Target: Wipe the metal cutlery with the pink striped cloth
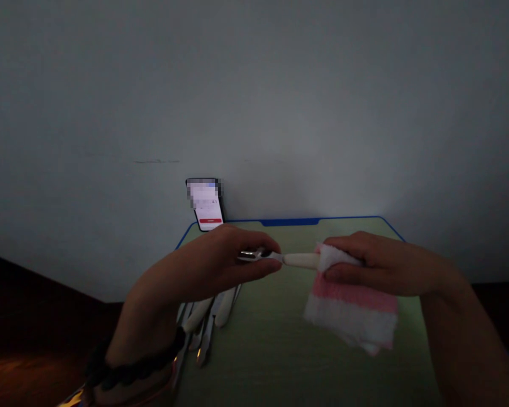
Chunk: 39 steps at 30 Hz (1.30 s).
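Note:
My left hand [212, 265] pinches the shiny metal end of a piece of cutlery [294, 260] that has a white handle, held level above the table. My right hand [373, 263] is closed around a pink-and-white cloth [352, 311], which wraps the far end of that white handle. The cloth's loose part hangs down toward the table. A dark braided band circles my left wrist.
Several more pieces of cutlery with white handles [207, 322] lie on the pale green table [271, 350] under my left hand. A phone [206, 206] with a lit screen leans against the grey wall at the table's blue back edge.

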Available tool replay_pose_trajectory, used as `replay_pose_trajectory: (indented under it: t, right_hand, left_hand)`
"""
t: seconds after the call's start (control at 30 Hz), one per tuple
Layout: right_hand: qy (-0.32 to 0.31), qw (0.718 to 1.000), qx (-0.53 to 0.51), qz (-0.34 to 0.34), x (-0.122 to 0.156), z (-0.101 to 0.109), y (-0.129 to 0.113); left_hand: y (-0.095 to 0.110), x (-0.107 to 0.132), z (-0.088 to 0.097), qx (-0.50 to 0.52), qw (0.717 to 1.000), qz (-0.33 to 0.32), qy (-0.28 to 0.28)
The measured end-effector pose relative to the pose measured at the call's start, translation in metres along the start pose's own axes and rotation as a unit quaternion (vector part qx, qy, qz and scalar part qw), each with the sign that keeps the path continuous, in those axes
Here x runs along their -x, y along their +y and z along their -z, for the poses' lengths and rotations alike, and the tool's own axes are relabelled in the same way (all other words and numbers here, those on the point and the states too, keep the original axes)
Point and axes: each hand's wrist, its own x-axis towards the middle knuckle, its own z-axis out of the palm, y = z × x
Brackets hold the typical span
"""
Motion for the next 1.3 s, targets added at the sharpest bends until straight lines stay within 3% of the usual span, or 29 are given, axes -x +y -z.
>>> replay_pose_trajectory:
  t: [0.23, 0.47, 0.57, 0.77, 0.93, 1.17, 1.3]
  right_hand:
    - [0.029, 0.999, 0.020, 0.001, 0.005, 0.000, -0.006]
    - [0.051, 0.994, 0.090, -0.022, -0.009, -0.012, -0.010]
    - [0.045, 0.993, 0.110, -0.020, -0.010, -0.010, -0.007]
    - [0.060, 0.989, 0.131, -0.039, -0.010, -0.008, -0.001]
    - [0.050, 0.989, 0.139, -0.031, -0.017, -0.016, -0.001]
    - [0.070, 0.982, 0.168, -0.058, -0.023, -0.026, 0.000]
    - [0.080, 0.994, 0.066, -0.022, -0.028, -0.026, 0.002]
  left_hand:
    - [0.003, 0.000, 0.000, 0.013, 1.000, -0.014, 0.025]
    - [0.007, -0.015, -0.015, -0.009, 0.997, -0.029, 0.066]
    - [0.006, -0.015, -0.016, 0.018, 0.998, -0.039, 0.052]
    - [-0.002, -0.005, -0.009, 0.033, 0.999, -0.003, -0.027]
    - [0.012, -0.013, -0.017, 0.006, 0.997, -0.013, -0.071]
    - [0.014, -0.023, -0.025, -0.078, 0.996, -0.036, -0.026]
    - [0.012, -0.024, -0.021, -0.021, 0.998, -0.049, -0.023]
